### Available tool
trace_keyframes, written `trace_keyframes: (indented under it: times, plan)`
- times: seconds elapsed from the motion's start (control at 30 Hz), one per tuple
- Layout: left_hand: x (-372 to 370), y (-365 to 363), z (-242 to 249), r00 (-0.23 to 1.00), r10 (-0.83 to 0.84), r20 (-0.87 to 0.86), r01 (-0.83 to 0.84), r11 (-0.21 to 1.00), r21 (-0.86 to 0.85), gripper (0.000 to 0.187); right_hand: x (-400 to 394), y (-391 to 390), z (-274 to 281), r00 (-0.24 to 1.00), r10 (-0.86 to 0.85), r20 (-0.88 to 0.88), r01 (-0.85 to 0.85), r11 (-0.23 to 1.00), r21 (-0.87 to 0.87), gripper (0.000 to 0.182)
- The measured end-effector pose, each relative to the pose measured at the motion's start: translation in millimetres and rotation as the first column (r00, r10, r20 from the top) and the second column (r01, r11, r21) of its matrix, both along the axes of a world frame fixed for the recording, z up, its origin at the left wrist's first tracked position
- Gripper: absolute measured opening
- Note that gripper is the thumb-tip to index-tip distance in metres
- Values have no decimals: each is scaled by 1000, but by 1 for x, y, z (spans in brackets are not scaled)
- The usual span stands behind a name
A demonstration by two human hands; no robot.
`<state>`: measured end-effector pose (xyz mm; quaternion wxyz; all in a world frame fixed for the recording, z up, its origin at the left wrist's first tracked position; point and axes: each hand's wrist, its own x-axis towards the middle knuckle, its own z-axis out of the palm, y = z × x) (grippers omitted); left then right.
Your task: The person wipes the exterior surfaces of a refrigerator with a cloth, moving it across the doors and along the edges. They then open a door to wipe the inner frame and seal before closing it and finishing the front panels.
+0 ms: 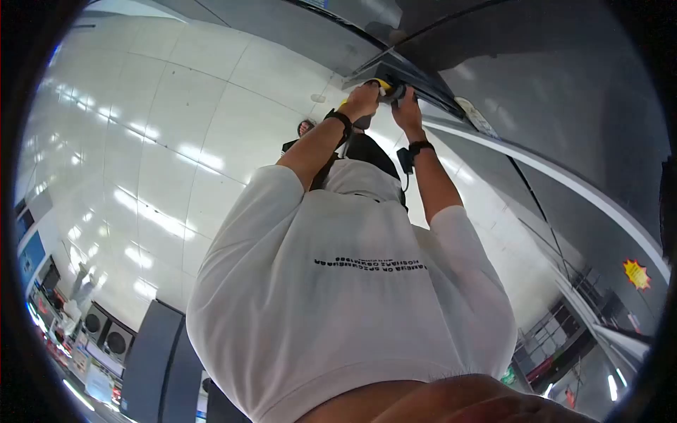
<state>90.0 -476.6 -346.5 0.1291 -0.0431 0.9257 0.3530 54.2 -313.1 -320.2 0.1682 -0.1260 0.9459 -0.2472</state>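
My left hand (pixel 362 101) is closed around a yellow-and-black handheld tool (pixel 384 86), whose exact kind I cannot make out. Close beside it, my right hand (pixel 407 113) grips the dark end of the same tool with bent fingers. Both hands are stretched far out, at the edge of a dark grey panel (pixel 416 81). The hands cover much of the tool. Black bands circle both wrists, and a small black box (pixel 405 160) with a cord hangs near the right one.
A glossy dark surface (pixel 550 77) fills the upper right, bearing a yellow-red star sticker (pixel 637 274). Another person (pixel 305 128) is partly visible beyond my left forearm. Dark grey cabinets (pixel 151 359) and speakers (pixel 106 331) stand at lower left on the shiny white tiled floor (pixel 141 106).
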Motion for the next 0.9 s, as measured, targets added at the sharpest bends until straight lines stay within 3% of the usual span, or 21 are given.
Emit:
trace_keyframes:
  times: [0.1, 0.17, 0.3, 0.37, 0.4, 0.5, 0.53, 0.63, 0.7, 0.77, 0.8, 0.83, 0.9]
  plan:
    - [-7, 1, 0, 999, 3, 35, -5, 998, 63, 38, -4, -4, 7, 999, -40, 35, 39, 999, 19, 68]
    - [-12, -1, 4, 1000, -9, 6, 9, 997, 79, 43, -10, 1, -1, 999, 18, -47, -19, 1000, -25, 73]
    - [-25, 4, 11, 996, 55, 76, -61, 995, 73, 31, -11, 9, -12, 995, 75, -67, -80, 994, -69, 84]
    - [-36, 3, 6, 997, 71, 5, -71, 997, 31, 30, -14, 4, -11, 921, 267, -283, -253, 964, 84, 83]
    - [-41, 1, 4, 999, 35, 33, -36, 999, 36, 31, -13, 0, -9, 950, 258, -177, -227, 957, 180, 82]
    - [-44, 0, 0, 998, -20, 54, 19, 1000, 3, 44, -17, 0, -5, 944, 247, -216, -223, 966, 130, 87]
    - [-44, -3, -4, 997, -63, 53, 61, 997, 42, 42, -19, 0, -2, 966, 232, -115, -215, 967, 140, 86]
    - [-43, 0, -3, 997, -74, 1, 74, 997, 6, 41, -16, -1, -4, 943, 262, -207, -227, 958, 177, 85]
    - [-37, -5, 13, 997, -67, 40, 65, 997, 53, 38, -15, -1, -3, 964, 241, -112, -225, 964, 140, 83]
    - [-33, -15, 41, 998, 54, -18, -51, 990, 129, 33, -17, -4, -5, 900, 324, -291, -340, 940, -6, 82]
    - [-31, -25, 18, 979, 53, -197, -28, 991, 128, 31, -17, -12, 23, 899, 345, -271, -368, 929, -38, 82]
    - [-23, -38, 46, 948, 76, -310, -40, 992, 120, 27, -19, -19, 42, 869, 351, -348, -401, 912, -82, 82]
    - [-20, -65, 83, 941, 116, -319, -90, 991, 96, 29, -23, -31, 89, 778, 350, -522, -460, 883, -95, 79]
